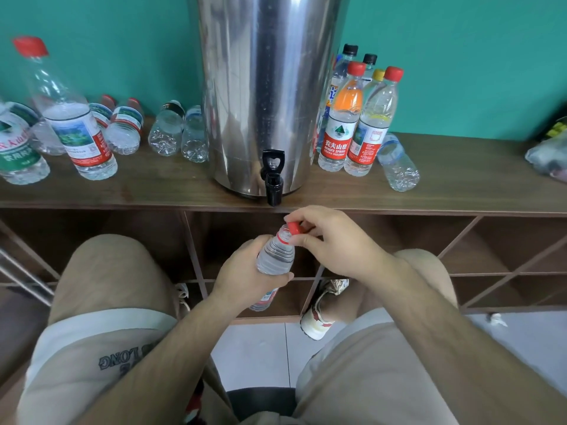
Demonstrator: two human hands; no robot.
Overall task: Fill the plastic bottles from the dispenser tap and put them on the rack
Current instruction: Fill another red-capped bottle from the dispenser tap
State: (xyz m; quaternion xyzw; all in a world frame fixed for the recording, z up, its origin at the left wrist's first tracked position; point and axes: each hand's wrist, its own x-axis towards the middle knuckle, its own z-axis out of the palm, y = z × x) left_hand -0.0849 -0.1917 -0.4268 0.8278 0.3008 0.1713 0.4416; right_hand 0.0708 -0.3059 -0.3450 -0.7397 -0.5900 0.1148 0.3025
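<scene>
My left hand (245,271) grips a clear plastic bottle (276,256) round its body, just below the black tap (273,179) of the steel dispenser (264,87). Liquid fills the bottle up to its neck. My right hand (331,243) pinches its red cap (296,227) at the mouth, tilted and partly off the thread. The bottle's lower part, with a red label, is hidden behind my left hand. The dispenser stands on the wooden rack top (429,194).
Upright capped bottles (352,118) stand right of the dispenser and one lies beside them (399,167). Left of it are upright bottles (70,118) and several lying empties (181,130). Open rack compartments (460,246) lie below the top. My knees flank the hands.
</scene>
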